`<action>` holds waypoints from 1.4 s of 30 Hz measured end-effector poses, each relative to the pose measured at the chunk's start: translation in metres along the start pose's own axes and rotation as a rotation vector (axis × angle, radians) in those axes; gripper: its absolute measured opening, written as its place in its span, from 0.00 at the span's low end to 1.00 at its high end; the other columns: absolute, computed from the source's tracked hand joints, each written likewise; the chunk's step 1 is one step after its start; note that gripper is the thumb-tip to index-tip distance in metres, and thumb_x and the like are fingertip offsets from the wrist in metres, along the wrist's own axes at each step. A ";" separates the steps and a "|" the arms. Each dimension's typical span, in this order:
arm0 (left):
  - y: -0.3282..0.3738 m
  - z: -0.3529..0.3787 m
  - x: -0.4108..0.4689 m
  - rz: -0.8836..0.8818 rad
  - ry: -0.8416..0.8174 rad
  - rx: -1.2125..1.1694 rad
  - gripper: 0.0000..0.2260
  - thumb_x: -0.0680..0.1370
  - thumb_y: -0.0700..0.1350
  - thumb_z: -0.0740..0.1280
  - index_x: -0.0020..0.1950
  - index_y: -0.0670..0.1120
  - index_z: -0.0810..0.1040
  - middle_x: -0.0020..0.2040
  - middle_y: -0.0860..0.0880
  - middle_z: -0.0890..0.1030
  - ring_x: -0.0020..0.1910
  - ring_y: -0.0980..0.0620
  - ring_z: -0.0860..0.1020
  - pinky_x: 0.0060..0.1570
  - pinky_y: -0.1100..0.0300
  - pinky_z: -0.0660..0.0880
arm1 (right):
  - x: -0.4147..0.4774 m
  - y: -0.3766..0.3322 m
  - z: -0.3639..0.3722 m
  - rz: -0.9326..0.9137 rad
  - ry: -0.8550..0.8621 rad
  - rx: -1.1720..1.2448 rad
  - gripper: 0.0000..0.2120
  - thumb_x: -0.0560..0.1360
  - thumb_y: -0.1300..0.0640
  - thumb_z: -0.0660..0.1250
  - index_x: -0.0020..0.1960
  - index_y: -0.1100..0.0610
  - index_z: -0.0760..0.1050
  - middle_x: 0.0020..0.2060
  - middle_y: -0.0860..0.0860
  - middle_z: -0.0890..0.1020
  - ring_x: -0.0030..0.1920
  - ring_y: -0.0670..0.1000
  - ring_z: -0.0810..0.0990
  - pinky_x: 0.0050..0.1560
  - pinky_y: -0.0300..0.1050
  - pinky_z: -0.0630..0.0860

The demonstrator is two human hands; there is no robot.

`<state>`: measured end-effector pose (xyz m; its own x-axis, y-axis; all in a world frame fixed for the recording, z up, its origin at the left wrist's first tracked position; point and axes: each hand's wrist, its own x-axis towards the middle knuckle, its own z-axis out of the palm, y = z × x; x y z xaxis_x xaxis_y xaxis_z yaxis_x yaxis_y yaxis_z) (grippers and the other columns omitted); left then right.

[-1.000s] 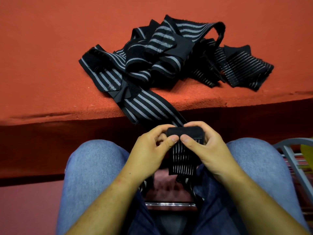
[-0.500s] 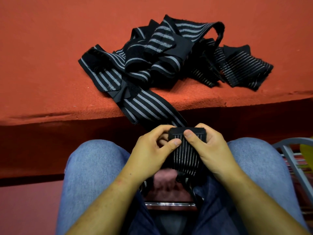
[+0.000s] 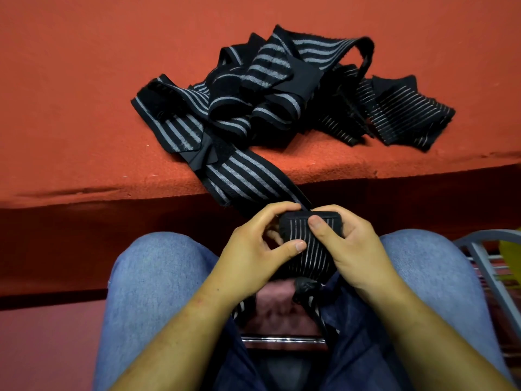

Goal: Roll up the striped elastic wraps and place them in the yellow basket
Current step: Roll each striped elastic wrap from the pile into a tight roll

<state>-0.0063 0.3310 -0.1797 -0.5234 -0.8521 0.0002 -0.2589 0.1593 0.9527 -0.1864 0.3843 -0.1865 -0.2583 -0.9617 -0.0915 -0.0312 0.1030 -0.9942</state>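
Pinching the half-started roll of one striped wrap (image 3: 304, 225) above the lap (image 3: 158, 283), the left hand (image 3: 252, 252) and right hand (image 3: 358, 251) both curl their fingers round it. Soft, light, springy stuff, I'd judge; grip the roll's ends firmly. More wraps (image 3: 282, 91) lie heaped on the desk (image 3: 84, 114).
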 end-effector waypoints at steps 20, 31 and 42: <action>-0.005 0.000 0.001 -0.039 0.009 -0.125 0.26 0.76 0.42 0.77 0.69 0.63 0.75 0.43 0.57 0.82 0.38 0.57 0.73 0.45 0.64 0.75 | -0.004 -0.007 0.002 -0.005 0.014 0.166 0.21 0.72 0.54 0.76 0.64 0.49 0.79 0.51 0.54 0.87 0.52 0.53 0.87 0.51 0.49 0.83; -0.008 -0.001 0.003 -0.060 -0.014 -0.057 0.13 0.80 0.49 0.72 0.64 0.57 0.79 0.45 0.47 0.87 0.49 0.45 0.84 0.56 0.49 0.80 | -0.004 -0.003 0.002 -0.005 -0.032 0.056 0.16 0.70 0.47 0.78 0.56 0.46 0.81 0.47 0.50 0.86 0.46 0.47 0.84 0.49 0.44 0.81; -0.003 0.001 0.001 -0.040 -0.018 -0.017 0.13 0.77 0.49 0.76 0.60 0.59 0.82 0.43 0.64 0.82 0.40 0.64 0.76 0.43 0.70 0.72 | -0.002 -0.001 0.001 -0.041 0.017 0.028 0.15 0.70 0.46 0.76 0.39 0.56 0.75 0.31 0.46 0.78 0.33 0.43 0.76 0.34 0.37 0.73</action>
<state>-0.0067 0.3297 -0.1831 -0.5279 -0.8482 -0.0432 -0.2658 0.1167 0.9570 -0.1850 0.3861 -0.1856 -0.2740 -0.9604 -0.0497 -0.0149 0.0559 -0.9983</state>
